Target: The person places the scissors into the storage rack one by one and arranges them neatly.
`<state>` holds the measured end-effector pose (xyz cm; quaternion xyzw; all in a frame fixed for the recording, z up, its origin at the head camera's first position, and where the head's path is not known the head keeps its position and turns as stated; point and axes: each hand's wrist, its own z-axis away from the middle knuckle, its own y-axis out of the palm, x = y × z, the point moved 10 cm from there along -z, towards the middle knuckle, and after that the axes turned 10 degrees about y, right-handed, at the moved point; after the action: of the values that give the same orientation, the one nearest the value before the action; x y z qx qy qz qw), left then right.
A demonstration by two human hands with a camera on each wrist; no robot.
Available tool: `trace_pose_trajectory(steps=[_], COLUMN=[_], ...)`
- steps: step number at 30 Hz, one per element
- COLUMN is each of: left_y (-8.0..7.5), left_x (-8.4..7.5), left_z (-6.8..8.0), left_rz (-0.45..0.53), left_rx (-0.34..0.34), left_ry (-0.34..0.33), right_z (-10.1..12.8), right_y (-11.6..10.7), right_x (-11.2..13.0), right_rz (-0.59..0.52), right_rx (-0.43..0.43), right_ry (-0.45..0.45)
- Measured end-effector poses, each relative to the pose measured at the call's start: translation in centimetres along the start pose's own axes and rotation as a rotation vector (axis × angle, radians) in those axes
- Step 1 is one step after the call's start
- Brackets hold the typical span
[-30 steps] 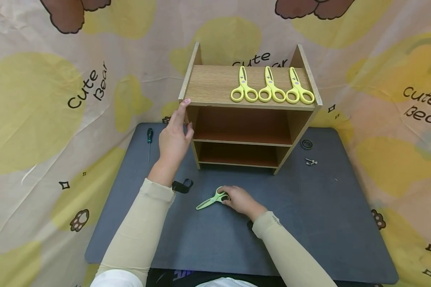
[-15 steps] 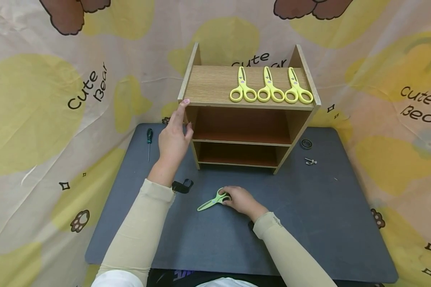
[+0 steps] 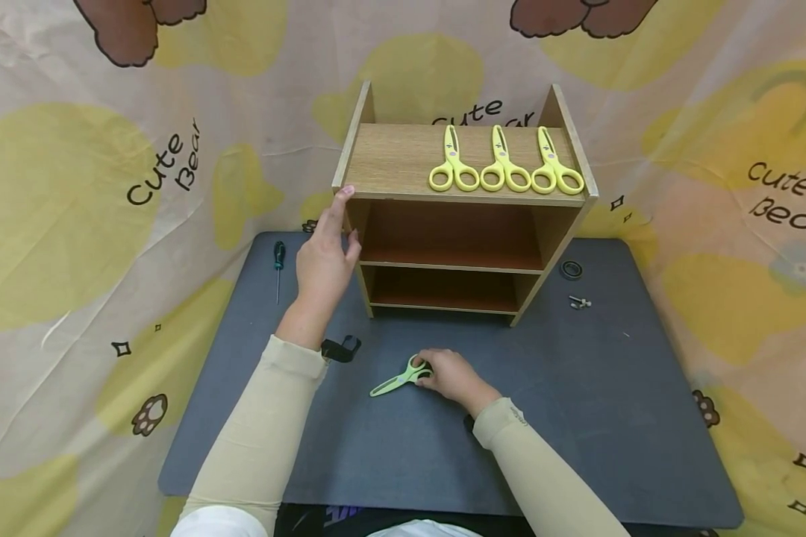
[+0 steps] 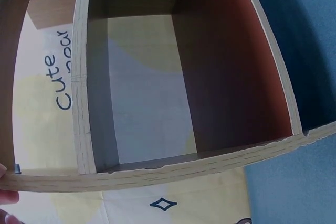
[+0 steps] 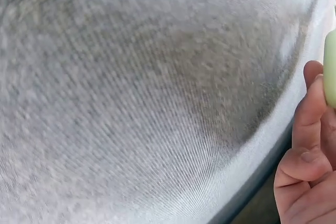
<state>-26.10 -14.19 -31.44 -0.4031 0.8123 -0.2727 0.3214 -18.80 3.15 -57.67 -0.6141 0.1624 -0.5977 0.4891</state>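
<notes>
A small wooden shelf [image 3: 470, 197] stands at the back of the table. My left hand [image 3: 325, 261] holds its left side panel near the top front corner; in the left wrist view, fingertips [image 4: 7, 198] show at the panel's edge. Low over the front of the table, my right hand [image 3: 451, 379] pinches green scissors [image 3: 391, 385] by the handle loops, blades pointing left. The right wrist view catches only part of a green handle [image 5: 330, 69] beside the curled fingers. Three yellow scissors [image 3: 453, 160] lie in a row on the shelf's top board, toward its right side.
A screwdriver [image 3: 278, 257] lies at the table's back left. To the right of the shelf are a roll of black tape [image 3: 571, 270] and some small metal fittings [image 3: 580, 303]. A printed cloth [image 3: 255, 104] hangs behind.
The green scissors have shifted very slightly, tips a little toward the right and nearer the body. Both hands keep their holds, and the shelf and yellow scissors stay put.
</notes>
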Motion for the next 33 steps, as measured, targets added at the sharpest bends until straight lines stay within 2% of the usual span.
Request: trace_pose_trajectory(steps=[10, 17, 19, 22, 29, 33], left_y=[0.2, 0.0, -0.1, -0.2, -0.2, -0.2], left_x=[-0.1, -0.3, -0.3, -0.3, -0.2, -0.2], left_z=[0.0, 0.0, 0.0, 0.0, 0.0, 0.0], left_rz=[-0.005, 0.001, 0.000, 0.003, 0.011, 0.010], left_rx=[-0.001, -0.015, -0.019, -0.030, -0.027, -0.023], left_ry=[0.002, 0.022, 0.028, 0.035, 0.025, 0.023], right_z=[0.1, 0.2, 0.2, 0.3, 0.6, 1.2], right_y=[0.5, -1.1, -1.7, -2.4, -2.9, -3.5], right_x=[-0.3, 0.1, 0.6, 1.6, 3.3, 4.1], right_rz=[-0.053, -0.260, -0.290, -0.283, -0.194, -0.155], right_rx=[-0.017, -0.076, -0.094, -0.085, 0.015, 0.018], right_ry=[-0.003, -0.008, -0.022, -0.032, 0.002, -0.026])
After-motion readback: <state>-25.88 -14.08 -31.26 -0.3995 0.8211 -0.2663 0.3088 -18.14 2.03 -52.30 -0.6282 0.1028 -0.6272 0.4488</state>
